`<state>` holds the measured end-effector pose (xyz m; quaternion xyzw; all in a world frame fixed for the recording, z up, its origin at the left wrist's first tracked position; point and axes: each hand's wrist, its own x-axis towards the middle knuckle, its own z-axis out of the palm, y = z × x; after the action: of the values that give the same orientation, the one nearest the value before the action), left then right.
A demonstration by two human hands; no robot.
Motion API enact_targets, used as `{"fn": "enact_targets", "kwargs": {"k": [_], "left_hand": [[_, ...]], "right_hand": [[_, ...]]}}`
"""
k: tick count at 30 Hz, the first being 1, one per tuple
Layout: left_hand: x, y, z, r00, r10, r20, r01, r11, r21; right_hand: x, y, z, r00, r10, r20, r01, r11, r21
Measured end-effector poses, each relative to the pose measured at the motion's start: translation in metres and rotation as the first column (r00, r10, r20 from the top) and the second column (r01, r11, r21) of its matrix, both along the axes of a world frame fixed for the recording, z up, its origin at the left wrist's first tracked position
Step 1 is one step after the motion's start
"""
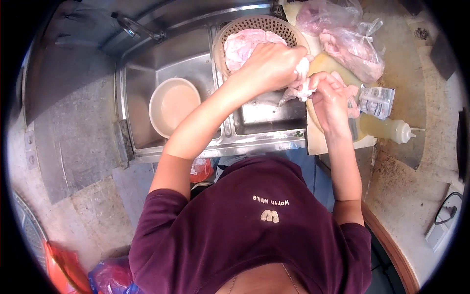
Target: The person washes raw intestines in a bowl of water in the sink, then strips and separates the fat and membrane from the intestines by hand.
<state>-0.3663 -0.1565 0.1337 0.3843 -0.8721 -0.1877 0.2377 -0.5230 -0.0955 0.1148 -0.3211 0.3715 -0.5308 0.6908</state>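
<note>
Between my hands, a pale piece of raw meat with skin (pixel 303 78), probably poultry, hangs over the right sink basin (pixel 269 111). My left hand (pixel 274 63) is closed in a fist around its upper part. Lower down, the fingers of my right hand (pixel 330 100) pinch its edge. A grey, darker end of the piece dangles toward the basin. Beneath my left wrist, a plastic colander (pixel 220 46) holds more pink raw meat (pixel 240 45), partly covered by my hand. Pale meat pieces (pixel 351 93) lie just beyond my right hand on a yellowish round board (pixel 328 62).
A bowl of cloudy liquid (pixel 175 108) stands in the left basin, below the faucet (pixel 139 29). On the right counter are clear bags of raw meat (pixel 350 54), a printed pouch (pixel 377 101) and a squeeze bottle (pixel 387 128) lying on its side.
</note>
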Motion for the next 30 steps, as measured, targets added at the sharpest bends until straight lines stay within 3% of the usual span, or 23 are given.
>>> {"fn": "enact_targets", "kwargs": {"k": [4, 11, 14, 20, 22, 23, 24, 25, 26, 28, 30], "left_hand": [[-0.004, -0.002, -0.019, 0.995, 0.025, 0.097, -0.023, 0.999, -0.024], [-0.001, 0.007, -0.02, 0.995, 0.075, 0.064, -0.074, 0.997, -0.015], [0.005, 0.002, -0.007, 0.997, 0.053, 0.057, -0.05, 0.998, -0.043], [0.012, -0.023, 0.056, 1.0, -0.003, -0.009, 0.001, 0.991, -0.136], [0.013, -0.031, 0.077, 0.98, -0.074, -0.183, 0.039, 0.981, -0.19], [0.015, -0.034, 0.083, 0.966, -0.078, -0.246, 0.041, 0.988, -0.149], [0.018, -0.036, 0.088, 0.948, -0.078, -0.308, 0.047, 0.993, -0.107], [0.022, -0.043, 0.082, 0.916, -0.041, -0.399, 0.103, 0.985, 0.136], [0.026, -0.051, 0.068, 0.883, -0.048, -0.466, 0.208, 0.932, 0.296], [0.023, -0.063, 0.014, 0.838, -0.002, -0.545, 0.22, 0.916, 0.335], [0.025, -0.06, -0.014, 0.899, 0.075, -0.432, 0.153, 0.871, 0.467]], "right_hand": [[-0.005, -0.007, 0.004, 0.999, -0.036, 0.03, 0.037, 0.999, -0.03], [-0.005, -0.019, 0.023, 0.996, -0.082, 0.025, 0.083, 0.995, -0.051], [-0.006, -0.028, 0.035, 1.0, -0.029, -0.013, 0.028, 0.997, -0.078], [-0.002, -0.055, 0.109, 0.996, 0.088, -0.008, -0.085, 0.924, -0.373], [-0.013, -0.069, 0.135, 0.969, 0.246, 0.031, -0.202, 0.856, -0.476], [-0.012, -0.073, 0.147, 0.967, 0.25, 0.038, -0.184, 0.798, -0.574], [0.001, -0.071, 0.161, 0.985, 0.142, 0.093, -0.056, 0.79, -0.611], [0.014, -0.069, 0.176, 0.989, 0.031, 0.146, 0.071, 0.765, -0.64], [0.01, -0.071, 0.186, 0.986, 0.036, 0.164, 0.073, 0.784, -0.616], [0.005, -0.075, 0.201, 0.984, 0.041, 0.171, 0.075, 0.778, -0.624], [0.001, -0.078, 0.214, 0.99, 0.026, 0.139, 0.07, 0.764, -0.641]]}}
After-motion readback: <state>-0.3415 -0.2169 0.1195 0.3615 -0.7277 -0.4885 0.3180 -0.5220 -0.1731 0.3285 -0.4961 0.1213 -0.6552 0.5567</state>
